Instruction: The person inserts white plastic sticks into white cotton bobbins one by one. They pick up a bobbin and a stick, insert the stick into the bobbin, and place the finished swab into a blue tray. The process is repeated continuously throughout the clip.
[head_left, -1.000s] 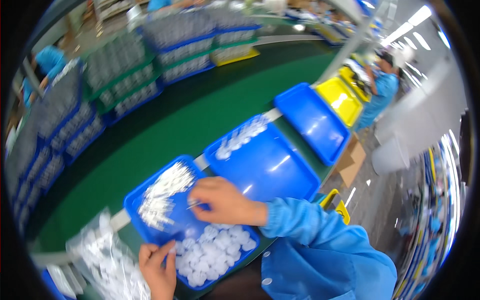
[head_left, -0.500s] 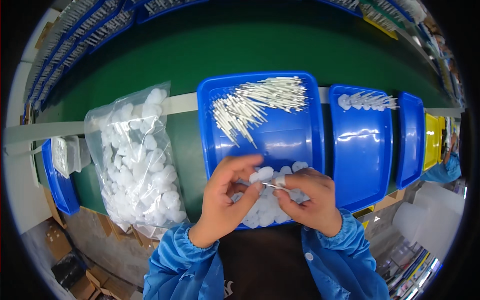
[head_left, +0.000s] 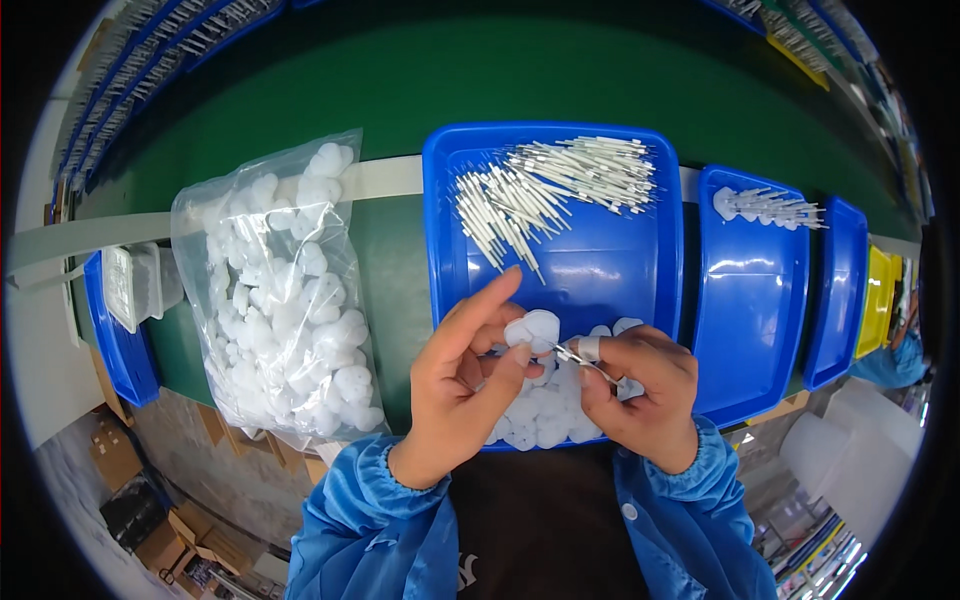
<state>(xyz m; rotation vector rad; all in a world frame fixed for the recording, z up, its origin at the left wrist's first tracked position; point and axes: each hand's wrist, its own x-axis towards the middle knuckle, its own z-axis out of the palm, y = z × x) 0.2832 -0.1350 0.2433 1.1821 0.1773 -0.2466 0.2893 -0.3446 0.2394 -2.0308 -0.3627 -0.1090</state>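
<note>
My left hand (head_left: 455,385) pinches a white, rounded, flat plastic piece (head_left: 541,324) between thumb and fingers, with the index finger raised. Close by on the right, my right hand (head_left: 650,400) grips a thin white rod with a metal tip (head_left: 572,357), its end meeting or nearly meeting the piece; I cannot tell whether they are joined. White tape (head_left: 588,347) wraps one right finger. Both hands are over the near part of a large blue tray (head_left: 625,262). Below them lies a heap of similar white pieces (head_left: 545,418). Many thin white rods (head_left: 590,172) lie at the tray's far side.
A clear bag of white pieces (head_left: 290,300) lies left of the tray. To the right, another blue tray (head_left: 748,320) holds a row of rods with white pieces (head_left: 765,209); further blue and yellow trays (head_left: 878,300) follow. A green table (head_left: 400,80) stretches beyond. Another person's blue sleeve (head_left: 902,352) shows far right.
The view has shifted, so the trays appear further right. Between my hands, the white piece and the rod now show more plainly, and my left index finger points further up.
</note>
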